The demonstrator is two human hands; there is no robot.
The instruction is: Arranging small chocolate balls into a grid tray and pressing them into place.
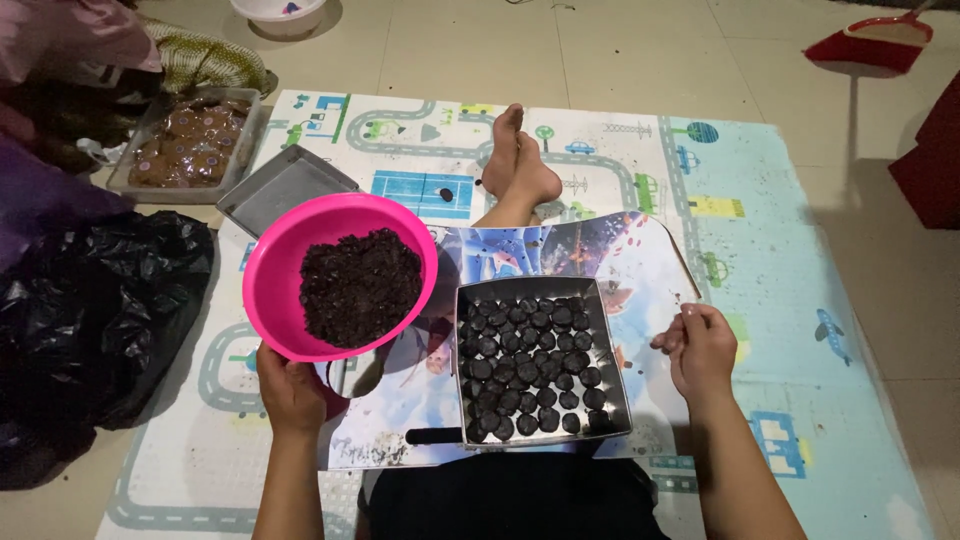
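Over play mat [780, 300], left hand [290, 392] grips pink bowl [275, 265]; right hand [702, 348] seemingly curled empty beside tray [612, 352].

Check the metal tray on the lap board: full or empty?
Nearly full: dark round balls cover most of the metal tray.

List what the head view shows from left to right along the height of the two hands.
Black plastic bag → left hand holding the pink bowl of dark crumbs → metal tray of dark round pieces → right hand.

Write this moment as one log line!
left hand: holds pink bowl of dark mix | right hand: empty, beside metal tray of dark balls
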